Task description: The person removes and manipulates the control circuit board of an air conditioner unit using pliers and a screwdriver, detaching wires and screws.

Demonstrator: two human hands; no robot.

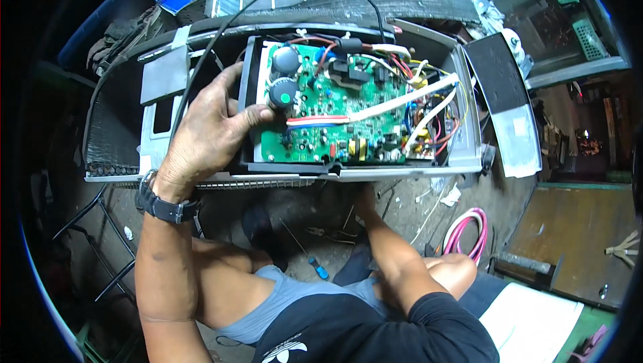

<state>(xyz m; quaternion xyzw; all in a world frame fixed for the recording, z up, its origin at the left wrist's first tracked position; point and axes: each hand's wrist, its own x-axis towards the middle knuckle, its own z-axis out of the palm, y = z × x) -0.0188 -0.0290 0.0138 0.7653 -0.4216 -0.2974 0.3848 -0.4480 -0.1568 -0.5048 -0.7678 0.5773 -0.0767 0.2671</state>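
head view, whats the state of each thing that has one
left hand, closed on black tray
right hand, mostly hidden, grip unclear
black tray, open-topped
circuit board, exposed, wired
screwdriver, lying on floor
pliers, lying on floor
pink tubing, coiled

This looks like a repair workshop: screwdriver [322, 272] and pliers [321, 233] lie at six o'clock on the littered floor [410, 210], pink coil [481, 234] at four, exposed circuit board [321, 105] at twelve.
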